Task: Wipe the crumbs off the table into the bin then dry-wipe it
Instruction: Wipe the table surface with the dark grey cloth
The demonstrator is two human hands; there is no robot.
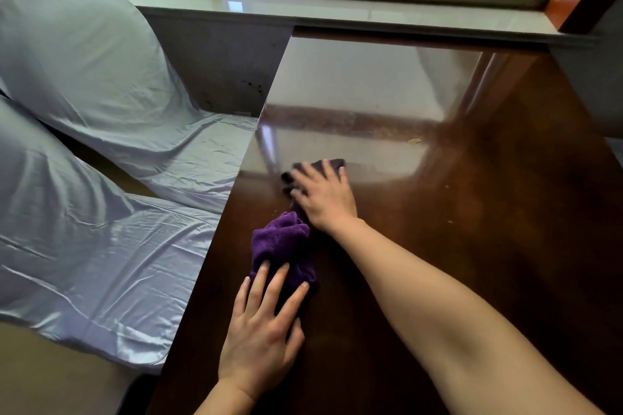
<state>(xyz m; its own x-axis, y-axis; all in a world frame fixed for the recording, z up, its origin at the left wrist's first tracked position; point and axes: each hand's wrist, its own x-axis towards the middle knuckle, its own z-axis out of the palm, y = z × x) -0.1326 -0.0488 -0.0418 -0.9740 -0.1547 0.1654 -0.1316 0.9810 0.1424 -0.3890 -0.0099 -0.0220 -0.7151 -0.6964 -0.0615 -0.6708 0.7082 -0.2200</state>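
Note:
A dark glossy wooden table [472, 212] fills the right half of the view. A purple cloth [283, 242] lies stretched along its left side. My right hand [323, 195] presses flat on the cloth's far end, fingers spread. My left hand [266, 323] rests flat on the cloth's near end, fingertips on the fabric. A few pale crumbs [414, 141] lie on the table beyond and to the right of my right hand, with smaller specks [450, 221] further right. No bin is in view.
Two chairs in pale blue-grey satin covers stand left of the table, one further back [84, 61] and one closer [67, 229]. A window sill [337, 15] and window run along the table's far end. Tan floor [50, 374] shows at the lower left.

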